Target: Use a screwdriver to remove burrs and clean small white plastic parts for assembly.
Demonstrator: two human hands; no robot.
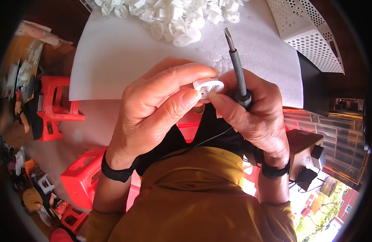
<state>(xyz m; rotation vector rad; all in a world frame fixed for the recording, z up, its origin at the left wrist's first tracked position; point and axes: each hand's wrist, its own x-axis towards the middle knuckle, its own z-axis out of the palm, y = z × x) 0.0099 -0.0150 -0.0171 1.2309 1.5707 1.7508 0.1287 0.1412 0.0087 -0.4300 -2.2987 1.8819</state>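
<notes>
Both hands pinch small white round plastic part; right hand grips screwdriver too.

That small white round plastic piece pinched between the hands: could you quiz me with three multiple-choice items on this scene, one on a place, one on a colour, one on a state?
1. Where is the heap of white plastic parts?
A. at the far edge of the white foam sheet
B. on a red plastic stool
C. inside the white perforated metal basket

2. What colour are the wristbands?
A. red
B. black
C. white

3. How is the grey-shafted screwdriver held?
A. lying on the sheet
B. tip down
C. tip up in the right hand

Key: 1 A, the heap lies on the sheet's far edge. 2 B, both bands are black. 3 C, its flat tip points away while the left hand and right fingers pinch the small white round plastic piece.
</notes>
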